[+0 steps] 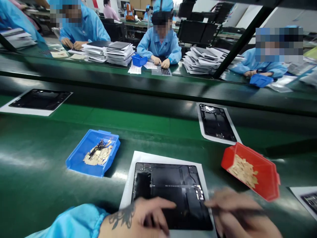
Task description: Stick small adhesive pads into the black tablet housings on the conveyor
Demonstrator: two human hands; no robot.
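An opened tablet (pixel 170 191) with its black inside showing lies on a white sheet (pixel 126 185) in front of me. My left hand (pixel 146 215) rests over its lower left part, index finger stretched out and the other fingers loosely bent, holding nothing visible. At the tablet's right edge is my right hand (pixel 237 211), smeared by motion. Its fingers are closed around a dark slim tool (pixel 247 213), too blurred to name exactly. A small silvery board (pixel 198 192) shows inside the tablet near that hand.
A blue bin (pixel 74 160) of beige and black pieces stands left; a red bin (pixel 268 175) of beige pieces stands right. More opened tablets lie at the far left (pixel 41 99), far right (pixel 218 122) and right edge (pixel 310 200). People in blue work across the bench beside paper stacks (pixel 119 54).
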